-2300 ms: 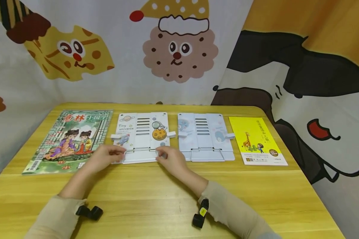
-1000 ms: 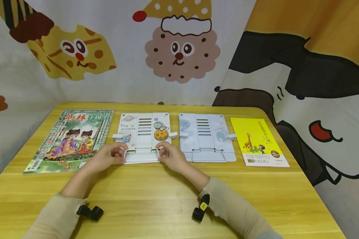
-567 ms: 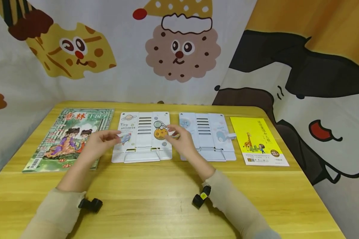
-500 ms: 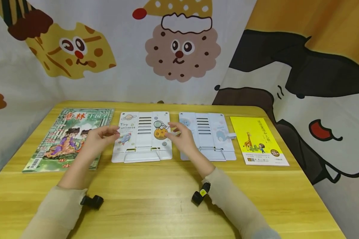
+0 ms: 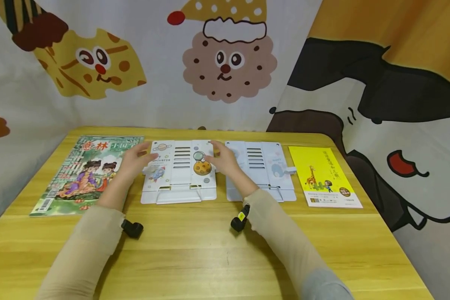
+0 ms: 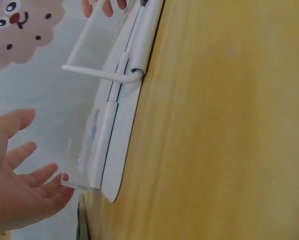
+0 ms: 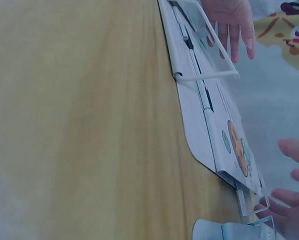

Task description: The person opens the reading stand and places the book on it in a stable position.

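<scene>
Head view, space-print stand: flat on the bench, between the magazine and the second stand
Left hand: released, fingers loose at the stand's upper left, hiding some lettering; hand and forearm cover part of the magazine's right side
Right hand: released at the upper right; with its wrist it blocks much of the second stand's left part
Yellow booklet: just right of the second stand, fully visible
Printed cloth: hangs behind the bench
Beige sleeves: reach over the near bench, bearing black wrist cameras
Left wrist view, wire ledge: juts up from the stand's near edge
Clear tab: beside the left fingers; contact cannot be told
Right wrist view, second stand: corner just beside the space-print stand, near the spread right fingers
</scene>
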A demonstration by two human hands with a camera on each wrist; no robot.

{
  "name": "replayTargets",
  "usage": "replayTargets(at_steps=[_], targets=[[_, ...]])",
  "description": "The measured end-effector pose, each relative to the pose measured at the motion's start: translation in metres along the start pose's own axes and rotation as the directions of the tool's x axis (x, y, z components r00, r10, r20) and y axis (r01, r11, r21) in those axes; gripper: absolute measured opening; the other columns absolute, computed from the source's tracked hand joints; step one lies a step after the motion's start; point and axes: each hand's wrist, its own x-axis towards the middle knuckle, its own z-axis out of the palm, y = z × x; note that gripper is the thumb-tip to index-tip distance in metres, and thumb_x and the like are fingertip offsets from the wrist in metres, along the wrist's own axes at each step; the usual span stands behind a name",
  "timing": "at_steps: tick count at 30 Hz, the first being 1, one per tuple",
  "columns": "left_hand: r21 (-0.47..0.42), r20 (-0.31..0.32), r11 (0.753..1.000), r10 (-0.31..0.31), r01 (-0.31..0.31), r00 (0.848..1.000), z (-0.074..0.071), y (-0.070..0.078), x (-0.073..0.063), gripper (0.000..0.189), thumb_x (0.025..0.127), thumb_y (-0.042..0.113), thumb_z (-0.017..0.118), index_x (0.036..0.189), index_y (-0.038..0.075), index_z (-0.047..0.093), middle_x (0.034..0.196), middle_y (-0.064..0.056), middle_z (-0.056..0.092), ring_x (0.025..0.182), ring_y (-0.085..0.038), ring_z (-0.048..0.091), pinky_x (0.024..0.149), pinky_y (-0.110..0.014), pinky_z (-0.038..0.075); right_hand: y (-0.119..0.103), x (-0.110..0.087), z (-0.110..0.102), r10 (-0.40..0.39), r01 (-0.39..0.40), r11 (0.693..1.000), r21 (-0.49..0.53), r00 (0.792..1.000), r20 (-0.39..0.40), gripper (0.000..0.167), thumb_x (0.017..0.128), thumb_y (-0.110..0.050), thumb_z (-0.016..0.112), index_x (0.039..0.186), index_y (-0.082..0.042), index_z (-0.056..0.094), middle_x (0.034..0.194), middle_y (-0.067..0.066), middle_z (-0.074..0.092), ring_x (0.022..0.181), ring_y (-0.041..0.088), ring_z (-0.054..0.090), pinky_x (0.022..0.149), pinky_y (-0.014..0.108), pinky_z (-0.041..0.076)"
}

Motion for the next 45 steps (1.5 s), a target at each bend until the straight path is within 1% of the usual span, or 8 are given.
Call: replayTargets(at_steps=[5, 16, 22, 27, 30, 33, 37, 45], targets=[[-0.007, 0.040, 0.996, -0.084, 0.084, 0.996, 0.010, -0.005, 0.015, 0.075, 0.094, 0.026, 0.062, 0.153, 0.007, 0.020, 0.152, -0.022, 0.025, 0.135, -0.042, 0.029, 0.106, -0.054, 0.030, 0.004, 0.011, 0.002, 0.095, -0.093, 0.995, -0.038, 0.995, 0.045, 0.070, 0.090, -0.027, 0.068, 0.149, -0.013, 0.034, 0.144, 0.014, 0.043, 0.128, 0.031, 0.043, 0.102, 0.043, 0.040], [-0.063, 0.028, 0.985, -0.161, 0.163, 0.986, 0.014, -0.019, 0.026, 0.084, 0.092, 0.015, 0.064, 0.154, 0.008, 0.007, 0.143, -0.028, 0.036, 0.114, -0.039, 0.048, 0.095, -0.046, 0.043, 0.003, 0.019, 0.007, 0.155, -0.146, 0.983, -0.108, 0.985, 0.077, 0.076, 0.086, -0.025, 0.074, 0.149, -0.013, 0.034, 0.123, 0.016, 0.058, 0.104, 0.026, 0.058, 0.084, 0.035, 0.051], [0.027, 0.021, 0.991, -0.130, 0.129, 0.991, 0.020, -0.024, 0.031, 0.077, 0.091, 0.012, 0.065, 0.153, 0.007, 0.019, 0.133, -0.029, 0.044, 0.103, -0.037, 0.052, 0.086, -0.043, 0.047, 0.002, 0.020, 0.010, 0.153, -0.135, 0.970, -0.204, 0.985, 0.078, 0.076, 0.083, -0.023, 0.077, 0.148, -0.012, 0.038, 0.145, 0.011, 0.044, 0.128, 0.028, 0.044, 0.106, 0.039, 0.034], [0.057, 0.023, 0.989, -0.135, 0.133, 0.991, 0.021, -0.021, 0.030, 0.078, 0.092, 0.010, 0.063, 0.153, 0.002, 0.014, 0.142, -0.032, 0.035, 0.116, -0.041, 0.046, 0.099, -0.050, 0.039, 0.002, 0.021, 0.010, 0.144, -0.127, 0.974, -0.189, 0.986, 0.079, 0.076, 0.083, -0.022, 0.077, 0.148, -0.010, 0.037, 0.146, 0.010, 0.041, 0.130, 0.028, 0.041, 0.108, 0.038, 0.031], [0.063, 0.023, 0.987, -0.147, 0.145, 0.989, 0.019, -0.018, 0.028, 0.078, 0.093, 0.012, 0.062, 0.153, 0.003, 0.012, 0.146, -0.031, 0.030, 0.123, -0.042, 0.041, 0.104, -0.051, 0.034, 0.003, 0.020, 0.010, 0.139, -0.125, 0.980, -0.156, 0.987, 0.081, 0.077, 0.083, -0.021, 0.077, 0.148, -0.010, 0.037, 0.138, 0.014, 0.050, 0.121, 0.027, 0.050, 0.102, 0.036, 0.039], [0.059, 0.025, 0.988, -0.141, 0.140, 0.990, 0.017, -0.016, 0.026, 0.080, 0.093, 0.012, 0.062, 0.154, 0.006, 0.010, 0.145, -0.031, 0.032, 0.122, -0.041, 0.042, 0.102, -0.050, 0.036, 0.005, 0.020, 0.010, 0.135, -0.126, 0.983, -0.136, 0.989, 0.063, 0.078, 0.083, -0.022, 0.077, 0.149, -0.014, 0.036, 0.120, 0.014, 0.058, 0.102, 0.025, 0.057, 0.086, 0.033, 0.049], [0.043, -0.002, 0.995, -0.089, 0.089, 0.996, 0.014, -0.013, 0.025, 0.083, 0.091, 0.009, 0.064, 0.154, 0.009, 0.010, 0.136, -0.031, 0.041, 0.113, -0.038, 0.047, 0.096, -0.046, 0.041, 0.004, 0.019, 0.008, 0.089, -0.087, 0.991, -0.106, 0.996, 0.019, 0.080, 0.081, -0.020, 0.079, 0.149, -0.018, 0.037, 0.101, 0.008, 0.055, 0.084, 0.021, 0.053, 0.069, 0.029, 0.049], [0.110, -0.094, 0.994, 0.031, -0.020, 0.995, 0.006, -0.004, 0.019, 0.087, 0.090, 0.012, 0.068, 0.155, 0.019, 0.011, 0.142, -0.027, 0.036, 0.112, -0.037, 0.046, 0.092, -0.047, 0.043, -0.006, 0.008, 0.003, -0.041, 0.038, 0.999, -0.027, 0.995, -0.094, 0.081, 0.079, -0.010, 0.079, 0.149, -0.018, 0.037, 0.100, 0.007, 0.053, 0.074, 0.018, 0.051, 0.061, 0.026, 0.049]])
